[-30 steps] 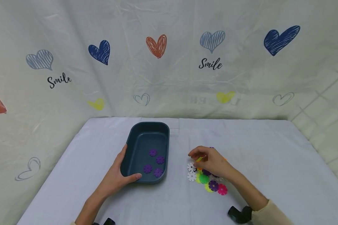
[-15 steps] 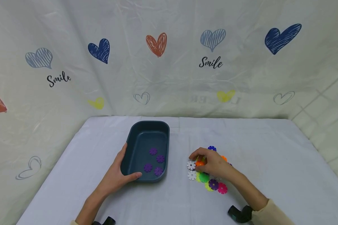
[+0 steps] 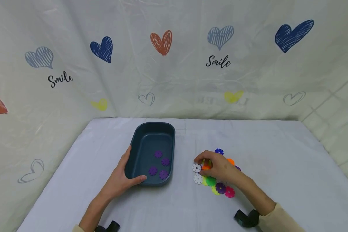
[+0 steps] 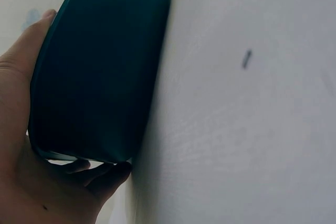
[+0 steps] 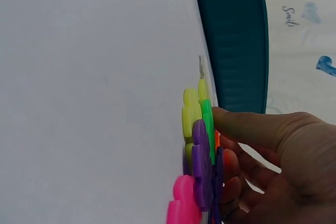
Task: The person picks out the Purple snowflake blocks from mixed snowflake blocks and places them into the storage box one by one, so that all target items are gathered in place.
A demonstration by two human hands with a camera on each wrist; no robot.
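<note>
A dark teal tray (image 3: 155, 127) sits left of centre on the table, with several purple flower-shaped plastic discs (image 3: 165, 161) in it. My left hand (image 3: 120, 178) grips its near left corner, thumb over the rim and fingers along the outer side. To the right lies a loose pile of flower discs, among them white (image 3: 198, 178), green (image 3: 210, 181), pink (image 3: 229, 192) and purple (image 3: 220, 188) ones. Over the pile's left part is my right hand (image 3: 217, 166), fingers bent down, thumb and index fingertips at a white disc's edges; I cannot tell whether they pinch a disc.
A white cloth (image 3: 264, 145) covers the table. Behind it hangs a pale curtain (image 3: 185, 77) printed with hearts and "Smile". A blue disc (image 3: 219, 151) and an orange one (image 3: 230, 161) lie on the far side of the pile. Each wrist carries a black camera (image 3: 246, 218).
My right hand has lowered onto the pile and its fingers have moved down around the discs at its left side. The left hand and tray stay in place; the view tilts slightly down.
</note>
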